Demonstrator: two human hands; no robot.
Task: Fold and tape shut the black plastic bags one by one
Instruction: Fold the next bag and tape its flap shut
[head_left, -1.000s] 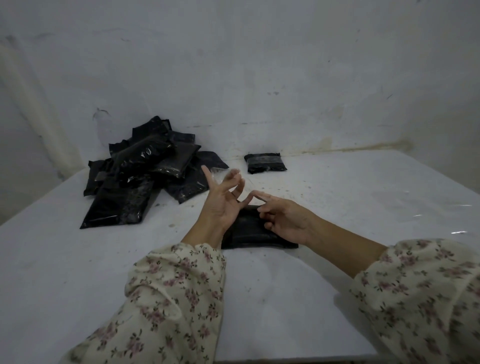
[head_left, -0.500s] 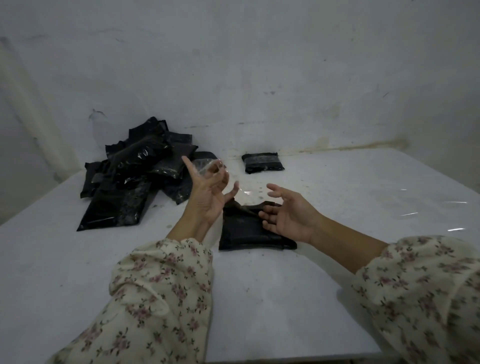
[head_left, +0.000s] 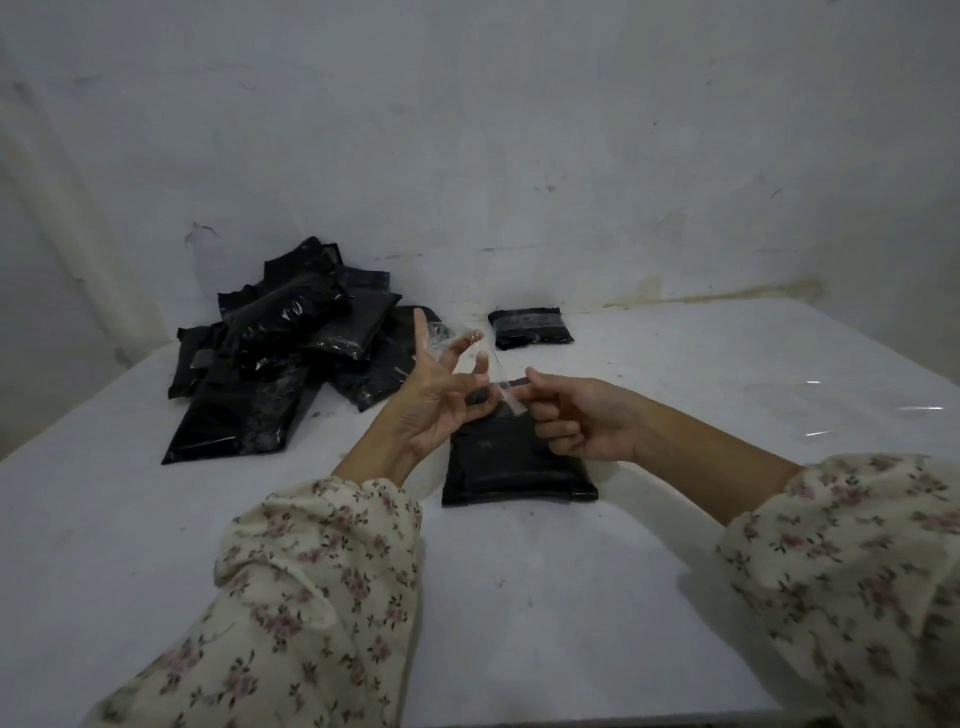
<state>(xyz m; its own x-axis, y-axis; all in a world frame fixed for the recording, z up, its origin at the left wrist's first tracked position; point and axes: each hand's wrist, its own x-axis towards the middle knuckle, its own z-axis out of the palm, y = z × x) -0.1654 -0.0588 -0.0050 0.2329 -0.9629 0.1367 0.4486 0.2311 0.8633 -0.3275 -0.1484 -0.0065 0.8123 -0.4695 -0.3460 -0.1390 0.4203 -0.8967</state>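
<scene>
Folded black bag (head_left: 514, 467) lies flat on the bench (head_left: 675, 545), centre. Clear tape strip (head_left: 508, 404) sits just above its far end, pinched in the right hand (head_left: 582, 426). Glossy pile of black bags (head_left: 270, 364) far left, overlapping. One taped bag (head_left: 531, 327) lies flat and apart at the back.

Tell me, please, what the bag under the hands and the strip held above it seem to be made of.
Folded bag: thin black plastic film, glossy, judging by creases and faint highlights. Tape strip: clear plastic tape, probably; see-through with a whitish sheen.
</scene>
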